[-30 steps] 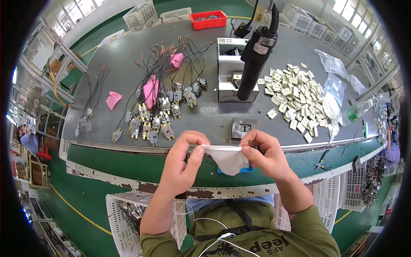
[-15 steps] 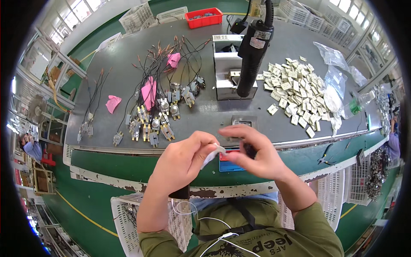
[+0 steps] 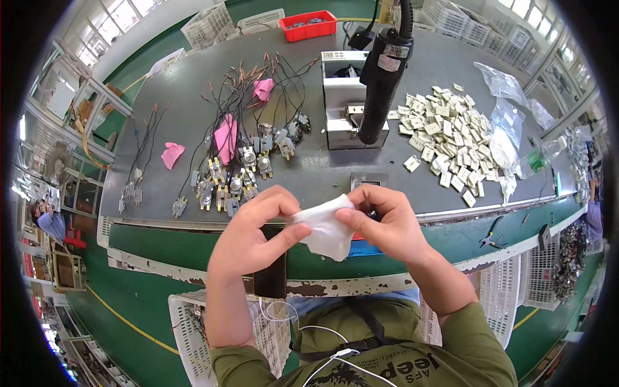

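Observation:
A thin, soft white sheet [image 3: 327, 233] hangs stretched between my two hands, above the table's near edge; whether it is tissue or plastic film I cannot tell. My left hand [image 3: 258, 233] pinches its left side between thumb and fingers. At the upper right corner, my right hand [image 3: 389, 220] grips it the same way. Partly hidden behind the sheet and the right hand is a small blue and red box [image 3: 365, 248]. A dark phone [image 3: 271, 274] with a white cable lies below my left hand.
Switch-like parts with black wires [image 3: 235, 177] lie left, among pink scraps [image 3: 173, 155]. A black power screwdriver [image 3: 380, 90] hangs over a metal fixture [image 3: 335, 122]. Pale rectangular pieces [image 3: 445, 132] are heaped right, beside clear plastic bags [image 3: 506, 122] and a bottle [image 3: 541, 157]. Pliers [image 3: 492, 235] lie near the front edge.
My right hand has closed on the white sheet, which was bunched in my left hand. The sheet is now spread between both hands, and the left hand has moved slightly left.

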Tool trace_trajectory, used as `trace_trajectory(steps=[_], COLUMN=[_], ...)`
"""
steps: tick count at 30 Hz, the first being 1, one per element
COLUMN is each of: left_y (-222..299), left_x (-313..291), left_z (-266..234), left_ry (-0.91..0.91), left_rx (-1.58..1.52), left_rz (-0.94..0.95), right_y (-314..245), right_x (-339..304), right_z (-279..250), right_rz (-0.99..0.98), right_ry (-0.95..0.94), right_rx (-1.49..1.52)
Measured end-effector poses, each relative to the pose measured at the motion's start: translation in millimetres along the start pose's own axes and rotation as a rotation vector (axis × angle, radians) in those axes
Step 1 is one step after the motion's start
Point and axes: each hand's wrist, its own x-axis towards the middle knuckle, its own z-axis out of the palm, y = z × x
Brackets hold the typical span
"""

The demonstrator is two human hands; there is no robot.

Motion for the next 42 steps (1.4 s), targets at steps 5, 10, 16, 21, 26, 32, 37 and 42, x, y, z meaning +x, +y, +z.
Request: trace_trajectory(steps=[5, 10, 16, 21, 26, 32, 37, 42], left_y=[-8.0, -3.4, 11.0, 30.7, 35.7, 41.3, 42.0, 42.8], left_x=[-8.0, -5.6, -2.5, 3.3, 10.8, 14.6, 16.4, 16.8], left_z=[31.2, 45.2, 37.0, 19.0, 7.6, -1.4, -4.3, -2.7], left_ry=[0.308, 0.533, 0.528, 0.268, 0.080, 0.060, 0.046, 0.041], left_rx=[-0.480, -0.382, 0.025, 0.306, 0.439, 0.608, 0.606, 0.612], left_rz=[-0.110, -0.040, -0.013, -0.091, -0.066, -0.091, -0.059, -0.055], right_y=[1.4, 3.7, 8.1, 11.8, 22.2, 2.1, -0.4, 8.6], right_x=[-6.5, -12.8, -15.7, -14.3, -14.5, -35.2, -29.5, -25.5], right_z=[2.0, 6.4, 6.3, 0.1, 0.1, 3.6, 25.1, 32.3], right_rz=[-0.009, -0.057, 0.022, 0.250, 0.213, 0.021, 0.235, 0.215], right_ry=[0.057, 0.088, 0.151, 0.044, -0.046, -0.207, -0.486, -0.479], right_rx=[0.150, 0.184, 0.226, 0.203, 0.198, 0.118, 0.189, 0.181])
